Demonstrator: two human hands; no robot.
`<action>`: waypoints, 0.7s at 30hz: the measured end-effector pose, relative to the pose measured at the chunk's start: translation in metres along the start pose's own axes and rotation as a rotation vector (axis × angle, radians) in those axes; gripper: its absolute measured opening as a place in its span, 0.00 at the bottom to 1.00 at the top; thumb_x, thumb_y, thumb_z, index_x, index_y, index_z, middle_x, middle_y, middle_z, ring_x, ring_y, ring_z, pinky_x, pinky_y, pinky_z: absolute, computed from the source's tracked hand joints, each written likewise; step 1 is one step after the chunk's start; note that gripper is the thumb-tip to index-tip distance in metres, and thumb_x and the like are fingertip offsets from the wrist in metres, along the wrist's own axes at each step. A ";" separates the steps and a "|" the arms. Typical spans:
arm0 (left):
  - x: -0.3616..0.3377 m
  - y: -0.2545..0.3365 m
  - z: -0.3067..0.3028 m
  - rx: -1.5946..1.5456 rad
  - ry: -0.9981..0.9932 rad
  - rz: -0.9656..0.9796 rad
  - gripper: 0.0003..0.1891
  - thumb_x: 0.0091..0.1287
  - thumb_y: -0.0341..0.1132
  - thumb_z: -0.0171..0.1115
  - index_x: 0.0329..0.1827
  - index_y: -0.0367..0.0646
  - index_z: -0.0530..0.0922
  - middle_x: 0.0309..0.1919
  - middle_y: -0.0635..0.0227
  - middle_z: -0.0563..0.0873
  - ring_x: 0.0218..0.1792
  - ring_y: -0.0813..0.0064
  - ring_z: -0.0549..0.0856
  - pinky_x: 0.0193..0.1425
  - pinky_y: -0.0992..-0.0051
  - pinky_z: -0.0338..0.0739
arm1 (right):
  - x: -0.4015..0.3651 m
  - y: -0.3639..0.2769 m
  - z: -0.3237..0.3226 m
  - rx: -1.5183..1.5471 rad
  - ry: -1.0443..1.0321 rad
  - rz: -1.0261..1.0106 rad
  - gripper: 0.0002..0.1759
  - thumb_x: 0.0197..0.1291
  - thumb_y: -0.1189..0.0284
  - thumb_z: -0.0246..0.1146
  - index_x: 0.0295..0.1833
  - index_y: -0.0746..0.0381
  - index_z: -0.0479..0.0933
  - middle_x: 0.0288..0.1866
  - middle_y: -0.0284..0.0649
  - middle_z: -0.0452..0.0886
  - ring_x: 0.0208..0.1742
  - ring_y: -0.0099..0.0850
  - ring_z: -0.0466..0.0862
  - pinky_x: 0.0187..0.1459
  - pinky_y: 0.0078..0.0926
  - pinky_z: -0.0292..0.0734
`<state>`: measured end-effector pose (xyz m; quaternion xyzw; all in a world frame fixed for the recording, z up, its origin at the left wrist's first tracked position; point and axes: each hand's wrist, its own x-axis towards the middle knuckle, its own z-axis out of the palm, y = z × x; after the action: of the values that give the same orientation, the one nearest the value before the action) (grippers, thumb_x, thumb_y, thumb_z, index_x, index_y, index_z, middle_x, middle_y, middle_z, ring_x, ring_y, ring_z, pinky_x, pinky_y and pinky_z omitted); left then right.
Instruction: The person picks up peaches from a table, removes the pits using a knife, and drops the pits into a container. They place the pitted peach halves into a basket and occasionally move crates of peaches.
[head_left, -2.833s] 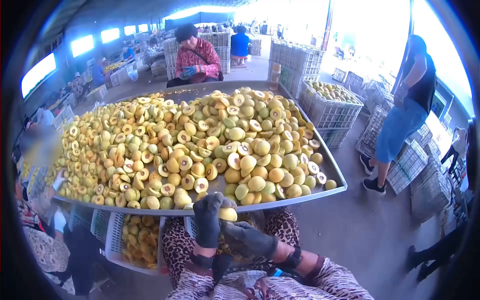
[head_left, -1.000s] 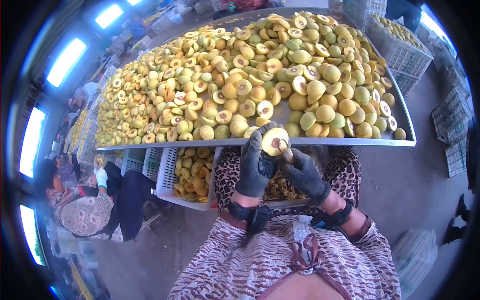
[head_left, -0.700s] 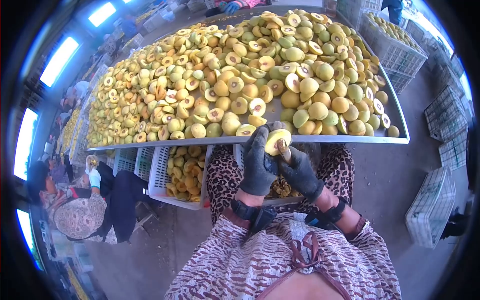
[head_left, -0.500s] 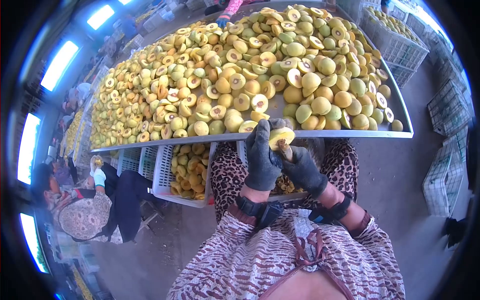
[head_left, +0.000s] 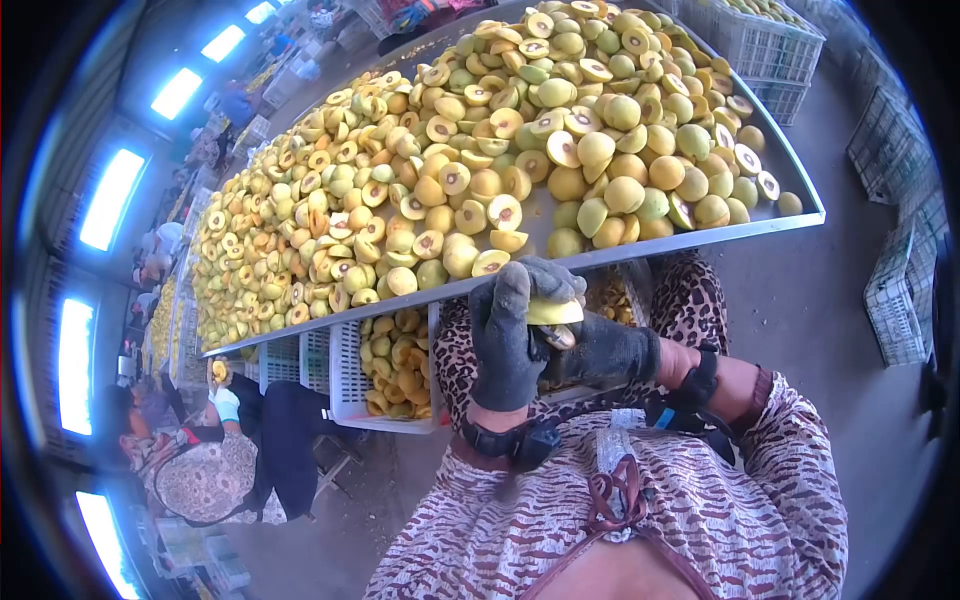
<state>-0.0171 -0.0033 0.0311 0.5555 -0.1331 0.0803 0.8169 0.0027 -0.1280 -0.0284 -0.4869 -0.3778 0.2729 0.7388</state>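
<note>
In front of the tray edge, my gloved left hand [head_left: 508,335] is closed around a yellow peach half [head_left: 556,312], cut side toward my body. My right hand [head_left: 605,350], in the same dark grey glove, is closed right against the fruit. Between them shows the shiny, brownish end of a short tool [head_left: 562,337], at the underside of the half; its handle is hidden in my right fist. Halved peaches, many with pits still in them, lie heaped on the metal-rimmed tray [head_left: 690,238] just beyond my hands.
Below the tray, a white plastic crate [head_left: 347,375] holds peach halves. Darker scraps [head_left: 610,300] lie in a container between my knees. Stacked crates [head_left: 775,50] stand at right. A seated person [head_left: 215,470] at left holds a fruit in a gloved hand.
My right forearm has swung outward, and its hand has turned more sideways against the fruit. The peach half has tilted and sits lower. The view has rotated slightly.
</note>
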 end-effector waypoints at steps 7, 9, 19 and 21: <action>0.002 0.018 -0.002 0.624 -0.322 0.417 0.24 0.76 0.51 0.50 0.32 0.37 0.77 0.31 0.55 0.83 0.36 0.63 0.84 0.43 0.63 0.79 | 0.007 0.012 -0.006 -0.210 -0.216 -0.150 0.28 0.61 0.75 0.67 0.66 0.61 0.68 0.62 0.34 0.75 0.63 0.18 0.72 0.66 0.24 0.67; -0.003 0.017 -0.008 0.405 -0.203 0.345 0.25 0.77 0.52 0.48 0.34 0.37 0.79 0.32 0.54 0.83 0.37 0.61 0.85 0.46 0.63 0.80 | 0.009 0.001 0.005 -0.137 -0.033 -0.209 0.19 0.59 0.76 0.66 0.57 0.62 0.74 0.51 0.34 0.81 0.52 0.17 0.78 0.56 0.23 0.75; -0.032 -0.008 -0.244 1.267 0.643 0.187 0.18 0.70 0.40 0.59 0.44 0.28 0.83 0.44 0.50 0.87 0.46 0.56 0.84 0.57 0.64 0.76 | -0.028 0.108 -0.032 -0.824 0.052 0.380 0.07 0.59 0.71 0.64 0.35 0.63 0.82 0.26 0.49 0.82 0.26 0.46 0.82 0.34 0.37 0.77; 0.014 -0.018 -0.195 1.154 0.513 0.251 0.16 0.67 0.39 0.64 0.44 0.30 0.83 0.43 0.50 0.86 0.47 0.56 0.84 0.57 0.64 0.76 | -0.015 0.080 -0.023 -0.707 0.083 0.359 0.08 0.58 0.70 0.65 0.33 0.64 0.81 0.28 0.52 0.81 0.28 0.48 0.82 0.34 0.37 0.77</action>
<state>0.0264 0.1711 -0.0487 0.8491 0.0670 0.3640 0.3769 0.0103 -0.1217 -0.1121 -0.7800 -0.3270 0.2310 0.4809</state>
